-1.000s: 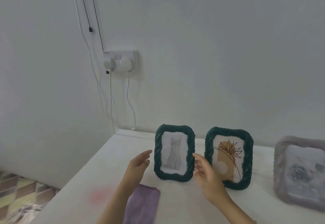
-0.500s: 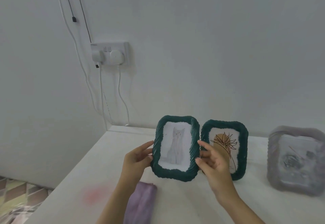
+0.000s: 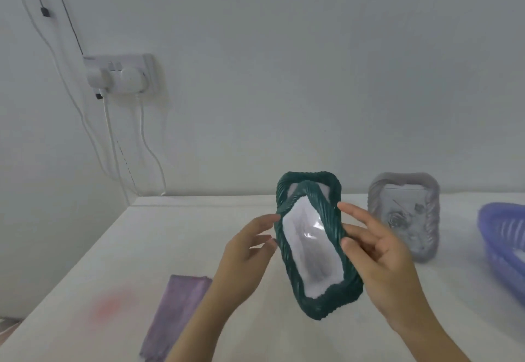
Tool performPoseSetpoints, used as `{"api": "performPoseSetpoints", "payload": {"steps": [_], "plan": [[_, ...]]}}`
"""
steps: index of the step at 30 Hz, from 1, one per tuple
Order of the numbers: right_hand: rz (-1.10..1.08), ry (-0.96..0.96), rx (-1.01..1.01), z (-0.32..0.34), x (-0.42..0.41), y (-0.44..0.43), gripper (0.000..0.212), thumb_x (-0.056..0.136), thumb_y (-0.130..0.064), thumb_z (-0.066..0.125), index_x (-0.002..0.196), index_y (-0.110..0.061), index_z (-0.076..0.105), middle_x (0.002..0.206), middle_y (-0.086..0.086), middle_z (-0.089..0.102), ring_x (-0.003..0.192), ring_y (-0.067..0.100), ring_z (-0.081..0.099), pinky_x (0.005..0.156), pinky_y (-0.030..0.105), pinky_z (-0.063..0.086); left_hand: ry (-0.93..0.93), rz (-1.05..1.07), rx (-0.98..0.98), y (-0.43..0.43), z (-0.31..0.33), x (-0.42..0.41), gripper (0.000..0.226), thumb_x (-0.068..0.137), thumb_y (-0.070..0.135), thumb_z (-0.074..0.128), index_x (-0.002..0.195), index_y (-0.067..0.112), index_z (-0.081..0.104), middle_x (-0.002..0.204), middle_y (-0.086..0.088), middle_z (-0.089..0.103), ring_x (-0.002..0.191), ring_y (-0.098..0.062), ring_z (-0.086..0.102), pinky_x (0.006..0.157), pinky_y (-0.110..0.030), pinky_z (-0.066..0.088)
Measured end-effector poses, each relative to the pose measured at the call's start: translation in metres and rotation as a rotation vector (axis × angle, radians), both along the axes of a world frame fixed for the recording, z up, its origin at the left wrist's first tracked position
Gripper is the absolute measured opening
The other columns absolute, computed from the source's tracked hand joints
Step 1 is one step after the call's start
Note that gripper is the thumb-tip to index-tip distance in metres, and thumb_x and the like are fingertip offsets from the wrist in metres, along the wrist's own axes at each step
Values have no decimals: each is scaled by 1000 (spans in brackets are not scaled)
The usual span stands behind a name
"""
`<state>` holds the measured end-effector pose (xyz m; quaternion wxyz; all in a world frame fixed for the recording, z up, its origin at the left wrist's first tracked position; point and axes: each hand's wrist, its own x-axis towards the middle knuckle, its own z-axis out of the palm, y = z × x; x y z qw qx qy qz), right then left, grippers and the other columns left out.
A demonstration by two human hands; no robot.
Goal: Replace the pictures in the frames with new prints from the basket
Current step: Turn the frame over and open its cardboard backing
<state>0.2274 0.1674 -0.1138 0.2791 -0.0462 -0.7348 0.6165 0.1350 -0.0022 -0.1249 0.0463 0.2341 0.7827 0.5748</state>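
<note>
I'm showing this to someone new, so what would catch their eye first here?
The green frame, held tilted above the table between the left hand and right hand at centre, glare on its glass. Next, the grey frame standing behind to the right and the blue basket at the right edge.

Three picture frames: one green frame (image 3: 326, 303) between the left hand (image 3: 244, 248) and right hand (image 3: 380, 256), a second green frame (image 3: 308, 177) just behind it, and one grey frame (image 3: 403, 214) (print blurred) beyond the right hand. One blue basket (image 3: 502, 236) farther right. One purple cloth (image 3: 179, 310) beneath the left hand.
</note>
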Motion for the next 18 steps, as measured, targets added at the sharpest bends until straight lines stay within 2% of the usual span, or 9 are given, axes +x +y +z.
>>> {"api": "performPoseSetpoints", "payload": {"steps": [2,4,5,7,9,14,16,18], "plan": [[-42,-2,170,-2,8,-4,56,86,3,55,117,-43,53,91,-13,72,77,12,65,71,24,54,16,-79,50,16,11,15,38,95,12,46,114,45,51,105,13,65,82,-1,64,70,-11,47],[-41,-13,269,-6,15,-9,63,85,1,57,120,-49,45,91,-24,69,71,5,62,63,12,48,31,-122,-3,30,17,24,36,97,23,41,113,55,46,97,11,68,79,-12,66,69,-21,53],[-26,-25,302,-9,17,-11,66,85,0,58,118,-53,40,92,-29,67,67,6,60,60,12,47,40,-126,-45,36,18,25,34,97,26,40,111,57,45,95,12,68,79,-15,66,71,-25,54],[-9,-43,366,-15,21,-16,67,85,-1,58,115,-58,36,94,-38,62,64,5,59,58,13,46,16,-108,-92,43,16,27,27,96,30,41,107,52,51,92,12,68,78,-11,67,72,-27,56],[10,-62,372,-24,24,-19,62,85,-2,58,115,-53,37,96,-42,59,72,1,62,61,8,44,-42,-58,-97,47,12,28,19,94,27,47,99,40,60,90,6,69,75,-9,68,69,-29,58],[88,-101,323,-28,32,-19,48,86,-17,62,117,-46,41,98,-25,68,77,1,65,70,7,44,-172,80,-90,40,1,23,19,86,9,54,94,20,67,78,-7,72,66,-18,69,64,-31,59],[19,-36,316,-24,35,-13,39,86,-16,60,114,-41,49,91,-23,70,77,3,65,68,7,44,-225,85,-66,33,-2,23,21,86,4,51,92,18,67,76,-11,71,67,-21,69,59,-25,57],[-115,40,282,-24,35,0,28,88,-13,57,106,-35,56,84,-20,70,73,8,64,65,12,48,-266,75,-40,24,-7,23,28,87,-1,47,90,19,66,77,-13,71,69,-22,68,57,-21,54]]}}
